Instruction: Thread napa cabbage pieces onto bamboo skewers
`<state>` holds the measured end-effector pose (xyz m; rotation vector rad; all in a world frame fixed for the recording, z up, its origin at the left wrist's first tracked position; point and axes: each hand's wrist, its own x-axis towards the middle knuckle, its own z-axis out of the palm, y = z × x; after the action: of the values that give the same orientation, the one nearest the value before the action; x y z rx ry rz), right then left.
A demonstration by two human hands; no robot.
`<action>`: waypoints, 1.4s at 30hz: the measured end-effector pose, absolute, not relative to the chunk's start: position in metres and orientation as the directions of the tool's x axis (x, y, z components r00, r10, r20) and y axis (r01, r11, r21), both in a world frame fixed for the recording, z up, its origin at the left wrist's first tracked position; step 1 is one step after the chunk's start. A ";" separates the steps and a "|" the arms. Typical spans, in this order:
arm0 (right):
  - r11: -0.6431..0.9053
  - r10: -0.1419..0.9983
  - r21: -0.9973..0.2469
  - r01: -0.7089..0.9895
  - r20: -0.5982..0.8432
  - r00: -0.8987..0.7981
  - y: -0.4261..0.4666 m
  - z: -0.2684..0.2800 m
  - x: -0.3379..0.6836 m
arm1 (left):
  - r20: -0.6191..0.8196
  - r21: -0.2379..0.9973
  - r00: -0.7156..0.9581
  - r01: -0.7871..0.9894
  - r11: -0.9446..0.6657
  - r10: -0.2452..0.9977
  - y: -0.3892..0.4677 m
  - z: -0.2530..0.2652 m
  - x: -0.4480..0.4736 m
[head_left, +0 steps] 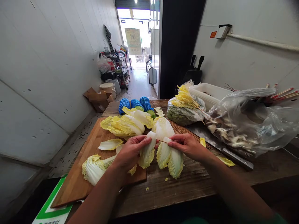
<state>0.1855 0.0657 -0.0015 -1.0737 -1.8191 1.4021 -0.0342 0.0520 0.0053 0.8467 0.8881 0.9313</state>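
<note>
Between thumb and fingers, my left hand (131,151) pinches the white stem end of a napa cabbage leaf (147,156). My right hand (187,145) grips two more cabbage leaves (175,161) by their stem ends. A thin bamboo skewer (160,141) spans the gap between the held leaves; its ends are hidden by leaves and fingers. Both hands are closed above the front of the wooden table. Just behind them lies a white cabbage piece (163,126). To the left, cabbage heads (126,125) and a cut piece (92,170) rest on a wooden cutting board (70,186).
Right of the hands, a large knife (235,158) lies beside a bundle of skewers (184,130). Mushrooms (221,132) spill from a plastic bag (263,118). Blue-netted vegetables (124,105) and a white tub (210,95) stand farther back.
</note>
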 end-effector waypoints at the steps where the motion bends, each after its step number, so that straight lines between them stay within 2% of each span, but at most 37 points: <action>1: 0.121 0.867 -0.963 0.242 -0.016 -0.498 0.066 -0.002 0.186 | -0.252 0.891 0.323 -0.291 0.349 0.912 0.052 0.005 -0.034; 8: 0.143 0.858 -0.954 0.262 -0.013 -0.514 0.065 0.000 0.185 | -0.213 0.882 0.382 -0.320 0.345 0.900 0.052 0.002 -0.036; 42: 0.189 0.855 -0.928 0.322 -0.006 -0.519 0.066 0.003 0.192 | -0.221 0.875 0.400 -0.322 0.362 0.890 0.052 0.000 -0.036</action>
<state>0.1916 0.0658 0.0032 -1.0976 -1.9417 1.3167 -0.0356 0.0519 -0.0001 0.8540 0.7994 0.8971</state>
